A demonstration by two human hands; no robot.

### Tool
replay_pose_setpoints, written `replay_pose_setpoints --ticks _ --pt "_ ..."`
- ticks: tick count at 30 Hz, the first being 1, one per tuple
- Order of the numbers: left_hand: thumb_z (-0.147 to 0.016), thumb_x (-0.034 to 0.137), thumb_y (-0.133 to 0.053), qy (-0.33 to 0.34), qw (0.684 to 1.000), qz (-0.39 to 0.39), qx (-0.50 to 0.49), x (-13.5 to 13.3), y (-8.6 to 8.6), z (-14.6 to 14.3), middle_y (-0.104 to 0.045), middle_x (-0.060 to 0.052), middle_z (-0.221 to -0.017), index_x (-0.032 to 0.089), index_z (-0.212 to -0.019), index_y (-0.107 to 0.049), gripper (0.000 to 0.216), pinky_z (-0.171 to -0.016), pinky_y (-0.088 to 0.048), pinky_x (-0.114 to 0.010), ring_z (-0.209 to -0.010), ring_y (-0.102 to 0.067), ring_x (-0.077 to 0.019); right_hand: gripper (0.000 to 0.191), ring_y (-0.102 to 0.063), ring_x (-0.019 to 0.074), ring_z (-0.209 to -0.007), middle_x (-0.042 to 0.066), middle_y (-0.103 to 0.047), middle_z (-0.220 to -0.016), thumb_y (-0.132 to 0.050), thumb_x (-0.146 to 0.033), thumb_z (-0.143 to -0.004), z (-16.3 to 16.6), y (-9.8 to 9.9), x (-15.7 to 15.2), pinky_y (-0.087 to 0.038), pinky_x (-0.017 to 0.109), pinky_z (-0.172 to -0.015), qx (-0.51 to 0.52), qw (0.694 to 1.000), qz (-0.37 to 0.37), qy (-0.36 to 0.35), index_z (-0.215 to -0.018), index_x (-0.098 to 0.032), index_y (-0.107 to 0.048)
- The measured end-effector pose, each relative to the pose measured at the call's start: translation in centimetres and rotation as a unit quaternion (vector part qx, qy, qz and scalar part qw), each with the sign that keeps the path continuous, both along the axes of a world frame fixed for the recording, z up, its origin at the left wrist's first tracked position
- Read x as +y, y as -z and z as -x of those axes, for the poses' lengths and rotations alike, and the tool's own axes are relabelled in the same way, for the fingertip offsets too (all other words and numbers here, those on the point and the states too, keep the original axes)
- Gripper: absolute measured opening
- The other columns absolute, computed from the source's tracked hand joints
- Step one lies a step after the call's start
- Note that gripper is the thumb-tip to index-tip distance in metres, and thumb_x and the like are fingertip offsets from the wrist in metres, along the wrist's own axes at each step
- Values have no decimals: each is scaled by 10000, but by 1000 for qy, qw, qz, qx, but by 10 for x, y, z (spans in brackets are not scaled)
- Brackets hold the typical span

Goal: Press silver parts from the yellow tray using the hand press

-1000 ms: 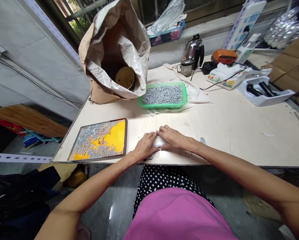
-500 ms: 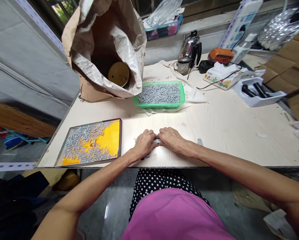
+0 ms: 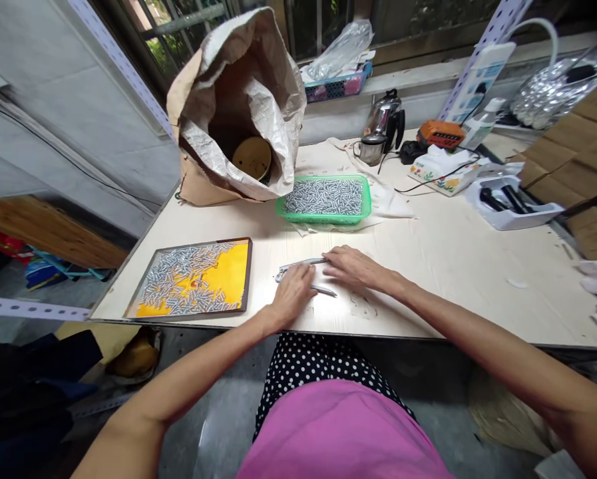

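On the table in front of me lies a hinged metal piece (image 3: 324,289), two slim silvery arms spread in a V from a joint at the left. My left hand (image 3: 294,287) is closed over its middle near the joint, hiding part of both arms. At the tip of the far arm, the fingers of my right hand (image 3: 354,266) grip the metal. A shallow tray (image 3: 249,276) with a yellow bottom, left of my hands, holds many small silvery screws or pins. Beyond my hands stands a green basket (image 3: 323,218) full of similar small metal parts.
A large paper sack (image 3: 198,179) with a round tub inside stands at the back left. Farther right are a steel kettle (image 3: 385,116), an orange battery pack (image 3: 440,134), a tissue pack (image 3: 442,176) and a white holder (image 3: 520,217) with black-handled items. Cardboard boxes (image 3: 572,146) edge the right.
My hands were close together over the metal piece; now they are farther apart, with its two arms spread and showing. The right hand has moved slightly right. The view has shifted a little.
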State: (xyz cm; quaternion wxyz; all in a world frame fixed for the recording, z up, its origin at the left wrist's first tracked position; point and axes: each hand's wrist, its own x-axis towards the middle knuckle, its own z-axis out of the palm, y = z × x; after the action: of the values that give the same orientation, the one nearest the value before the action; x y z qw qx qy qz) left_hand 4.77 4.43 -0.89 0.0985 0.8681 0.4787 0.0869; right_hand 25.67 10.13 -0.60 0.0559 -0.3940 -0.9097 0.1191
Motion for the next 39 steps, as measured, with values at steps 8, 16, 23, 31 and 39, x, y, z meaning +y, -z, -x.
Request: replay_pose_setpoints --ticks 8,16,23,31,39 --pt "-958 335 -522 63 995 37 -67 -47 11 -15 -511 -148 -1419 184 -1332 -477 406 -1146 -289 -562 -1396 -381 -308 187 -513 250 -996 91 -684 -994 -533 -277 -947 9 6 31 -291 359 -810 -51 992 -59 96 -926 -179 -691" --pt "-884 332 -616 35 987 70 -138 -47 21 -16 -559 -179 -1349 128 -1319 -521 490 -1110 -350 -527 -1312 -465 -344 160 -449 256 -1087 82 -637 -1105 -577 -288 -927 96 -18 1 -298 354 -789 -36 984 -84 -150 -991 -249 -719" --pt "-909 308 -542 30 984 92 -151 -53 38 -13 -572 -180 -1348 73 -1367 -499 516 -1100 -384 -459 -1290 -492 -339 137 -508 217 -960 74 -653 -926 -579 -198 -918 142 9 -17 -327 356 -786 -14 964 -106 -243 -828 -169 -678" --pt "-953 247 -509 17 987 -23 -159 -56 0 34 -644 -124 -1163 135 -1152 -624 255 -975 -476 -358 -1128 -567 -229 183 -592 200 -853 70 -680 -907 -450 -176 -953 117 -44 20 -422 327 -773 237 956 -150 -85 -976 -178 -631" --pt "-928 126 -488 -243 960 -47 134 -16 -33 211 -630 -111 -908 152 -882 -707 225 -793 -445 -347 -931 -501 -237 429 -574 286 -869 166 -643 -1008 -406 -490 -974 31 -84 106 -418 389 -685 98 947 -275 135 -1095 -196 -695"
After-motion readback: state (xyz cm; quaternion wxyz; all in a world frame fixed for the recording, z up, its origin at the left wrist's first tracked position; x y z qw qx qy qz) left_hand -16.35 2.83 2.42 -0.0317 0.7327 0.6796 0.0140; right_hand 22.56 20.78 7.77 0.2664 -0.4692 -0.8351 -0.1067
